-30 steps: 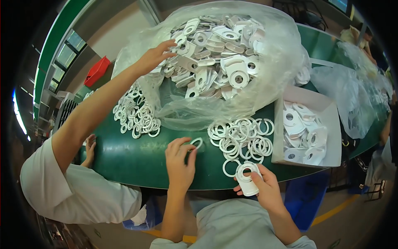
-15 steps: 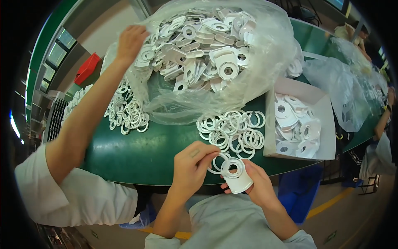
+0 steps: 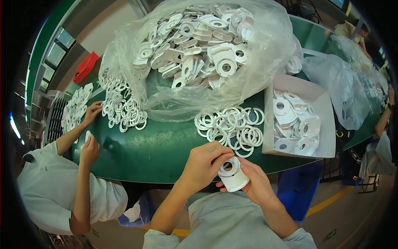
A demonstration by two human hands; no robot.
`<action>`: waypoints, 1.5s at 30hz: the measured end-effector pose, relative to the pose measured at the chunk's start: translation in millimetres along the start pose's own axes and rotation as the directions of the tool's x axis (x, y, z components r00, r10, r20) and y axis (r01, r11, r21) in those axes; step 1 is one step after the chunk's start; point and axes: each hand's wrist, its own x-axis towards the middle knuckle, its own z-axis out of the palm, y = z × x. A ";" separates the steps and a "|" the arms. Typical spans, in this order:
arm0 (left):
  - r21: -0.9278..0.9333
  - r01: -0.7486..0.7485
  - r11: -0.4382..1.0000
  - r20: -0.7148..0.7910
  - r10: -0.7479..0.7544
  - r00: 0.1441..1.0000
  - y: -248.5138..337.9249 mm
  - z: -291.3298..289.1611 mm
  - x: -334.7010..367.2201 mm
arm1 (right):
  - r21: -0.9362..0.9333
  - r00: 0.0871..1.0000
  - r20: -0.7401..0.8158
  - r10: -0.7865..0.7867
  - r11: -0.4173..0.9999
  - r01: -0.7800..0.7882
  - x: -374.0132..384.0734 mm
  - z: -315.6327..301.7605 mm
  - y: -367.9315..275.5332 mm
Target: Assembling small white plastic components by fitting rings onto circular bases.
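Note:
In my right hand [image 3: 256, 178] is a white plastic housing [image 3: 234, 181] with a rounded, flared lower end and a round opening at its upper end. The thumb lies along its right side and fingertips show beneath it. My left hand [image 3: 204, 165] is closed at the upper left of the opening, thumb and fingers pinched together at a white ring [image 3: 237, 163] that lies against the housing. Those fingers hide part of the ring, so how far it sits in is unclear. Just beyond my hands lies a pile of loose white rings [image 3: 251, 137] on the green table [image 3: 166, 145].
A large clear plastic bag [image 3: 182, 106] of white housings spreads across the back. To the right stands a white box [image 3: 327, 124] holding more housings. A co-worker's hands [image 3: 90, 151] are at the left, near another ring pile [image 3: 124, 114]. A red bin [image 3: 86, 67] stands farther back.
My left hand has moved slightly right and up, bringing the ring from the housing's left edge onto its opening. The co-worker's arm has withdrawn from the bag to the left side.

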 end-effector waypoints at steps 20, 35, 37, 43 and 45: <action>0.027 0.052 0.998 -0.119 -0.048 0.992 12.7 -8.0 -5.8 | -0.037 0.997 -0.037 -0.070 0.997 0.068 -5.6 5.3 1.1; -0.500 0.229 0.835 -0.154 -0.347 0.925 15.1 14.4 -50.5 | -0.309 0.952 -0.087 -0.295 0.916 0.256 -6.2 4.7 17.6; -0.516 0.222 0.827 -0.177 -0.356 0.918 15.5 16.5 -50.1 | -0.333 0.948 -0.075 -0.308 0.904 0.268 -5.3 5.3 18.6; -0.516 0.227 0.826 -0.236 -0.392 0.889 17.4 24.8 -52.0 | -0.331 0.936 -0.112 -0.333 0.901 0.281 -3.2 4.6 23.5; -0.506 0.213 0.836 -0.270 -0.388 0.881 15.4 28.7 -54.8 | -0.406 0.909 -0.032 -0.416 0.836 0.369 -2.3 1.3 25.0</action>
